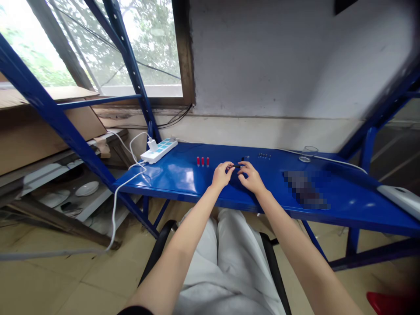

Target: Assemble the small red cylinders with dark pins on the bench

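My left hand (223, 174) is closed in a pinch on the left end of a small black stick-like piece (236, 166), held just above the blue table. At its other end, the fingertips of my right hand (250, 176) close on the same piece. It is too small to tell its exact kind. Left of my hands, three small red cylinders (202, 162) stand upright in a row. Just beyond my right hand lies a small black part (243, 159) with a clear or shiny bit beside it. Several tiny metallic pieces (264, 155) sit farther right.
The blue table (170, 175) runs along a wall. A white power strip (159, 151) with a plug and cables is at its left end. To the right are a clear glass (308, 153), a blurred-out dark item (303, 188) and a white device (400, 199). Blue uprights flank the table.
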Demonstrator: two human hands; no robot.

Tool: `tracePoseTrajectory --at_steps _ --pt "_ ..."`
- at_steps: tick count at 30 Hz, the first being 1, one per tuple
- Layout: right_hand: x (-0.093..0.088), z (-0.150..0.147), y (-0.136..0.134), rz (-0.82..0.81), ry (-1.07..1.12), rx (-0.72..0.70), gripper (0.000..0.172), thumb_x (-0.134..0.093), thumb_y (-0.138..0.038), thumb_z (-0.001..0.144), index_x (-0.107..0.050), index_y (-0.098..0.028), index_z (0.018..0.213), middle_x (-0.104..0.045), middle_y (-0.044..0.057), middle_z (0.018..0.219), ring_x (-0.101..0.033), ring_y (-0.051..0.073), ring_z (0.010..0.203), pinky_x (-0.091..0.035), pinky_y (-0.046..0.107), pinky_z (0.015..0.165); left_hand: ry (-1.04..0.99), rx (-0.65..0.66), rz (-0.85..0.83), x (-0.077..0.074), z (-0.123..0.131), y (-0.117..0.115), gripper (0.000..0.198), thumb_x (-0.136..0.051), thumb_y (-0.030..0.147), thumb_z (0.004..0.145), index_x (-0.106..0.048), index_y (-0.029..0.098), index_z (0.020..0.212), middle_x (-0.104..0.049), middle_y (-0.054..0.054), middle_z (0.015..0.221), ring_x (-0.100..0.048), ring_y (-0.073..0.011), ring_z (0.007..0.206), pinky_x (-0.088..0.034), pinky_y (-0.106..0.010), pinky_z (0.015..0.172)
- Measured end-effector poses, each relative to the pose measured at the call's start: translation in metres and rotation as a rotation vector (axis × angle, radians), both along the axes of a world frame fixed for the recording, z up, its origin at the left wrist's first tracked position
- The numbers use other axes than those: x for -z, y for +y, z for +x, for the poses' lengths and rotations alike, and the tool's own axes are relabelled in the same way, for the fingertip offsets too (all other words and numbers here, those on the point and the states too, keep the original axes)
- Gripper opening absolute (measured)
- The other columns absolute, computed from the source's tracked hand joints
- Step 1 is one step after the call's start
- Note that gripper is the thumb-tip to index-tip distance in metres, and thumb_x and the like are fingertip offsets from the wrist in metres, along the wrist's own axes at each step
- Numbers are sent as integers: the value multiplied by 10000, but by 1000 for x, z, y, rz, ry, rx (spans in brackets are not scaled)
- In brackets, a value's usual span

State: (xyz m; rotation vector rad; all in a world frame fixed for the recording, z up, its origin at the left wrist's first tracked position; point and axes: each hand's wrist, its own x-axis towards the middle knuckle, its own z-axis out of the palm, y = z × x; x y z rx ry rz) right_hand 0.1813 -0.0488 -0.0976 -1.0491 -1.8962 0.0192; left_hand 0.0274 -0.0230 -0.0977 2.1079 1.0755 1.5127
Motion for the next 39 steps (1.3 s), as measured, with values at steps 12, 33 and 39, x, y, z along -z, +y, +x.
tracePoseTrajectory --at_steps 12,33,39 --pt "-1 2 2 -27 52 8 247 -465 -183 697 -565 -198 922 -445 112 1241 -465 255 1134 -417 425 917 484 69 156 -50 -20 20 144 -493 208 814 -612 195 893 -641 -61 888 -545 -186 863 -413 -314 808" --pt "2 3 5 -149 47 36 281 -454 -180 718 -544 -197 983 -471 112 1203 -579 186 823 -488 374 783 1084 -83 71 -84 -59 80 110 -580 52 612 -598 161 611 -610 -77 870 -486 -233 926 -310 -366 845" --pt "3 3 6 -144 41 53 269 -449 -173 720 -547 -192 969 -476 109 1197 -580 179 815 -489 356 765 1042 -83 32 -86 -59 76 119 -578 39 621 -602 155 611 -606 -87 885 -498 -249 947 -304 -384 857"
